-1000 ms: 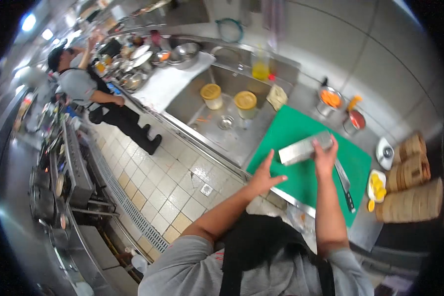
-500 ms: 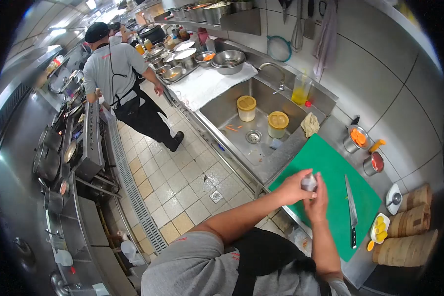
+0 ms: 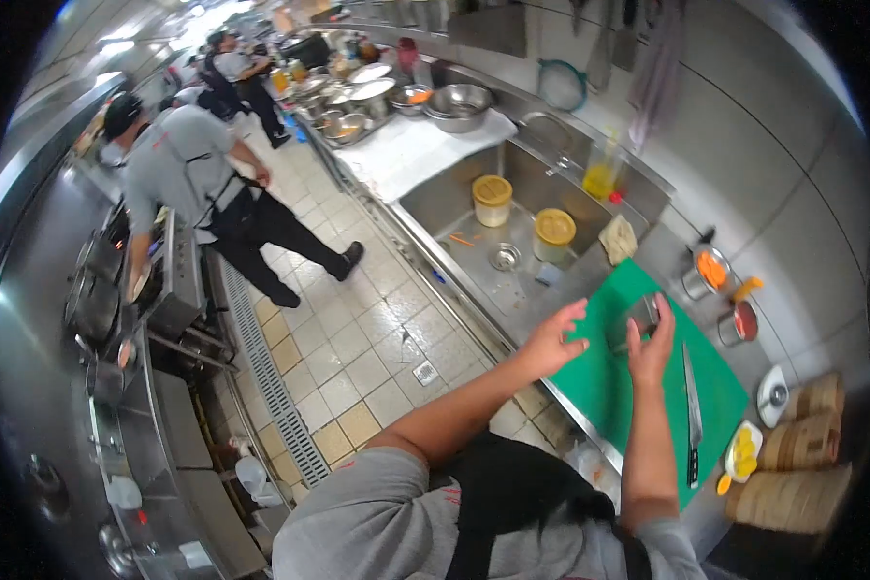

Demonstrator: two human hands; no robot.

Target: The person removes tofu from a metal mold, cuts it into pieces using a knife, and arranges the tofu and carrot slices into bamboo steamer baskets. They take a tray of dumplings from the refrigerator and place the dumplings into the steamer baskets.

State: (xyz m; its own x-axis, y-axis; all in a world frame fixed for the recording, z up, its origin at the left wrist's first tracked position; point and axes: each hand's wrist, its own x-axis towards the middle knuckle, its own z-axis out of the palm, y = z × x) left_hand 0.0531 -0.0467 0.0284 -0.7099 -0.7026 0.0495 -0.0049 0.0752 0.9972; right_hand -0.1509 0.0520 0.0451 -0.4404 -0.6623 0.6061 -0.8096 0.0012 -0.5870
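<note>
Green board (image 3: 723, 401) below, my right hand (image 3: 652, 350) grips a grey metallic box (image 3: 632, 327) between thumb and fingers—long axis too blurred to tell—while my left hand (image 3: 554, 340), spread wide and empty, is apart, left of it.

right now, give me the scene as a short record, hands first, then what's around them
left hand: open, fingers spread, touching nothing
right hand: gripping a grey block over the board
green board: on the counter right of the sink, partly hidden by the right arm
knife: flat on the board, handle toward the wearer
sink: holds two tubs, one and another, both with yellowish lids
beside board: metal pot of orange pieces, white dish of yellow pieces
nearest co-worker: standing by the stove
</note>
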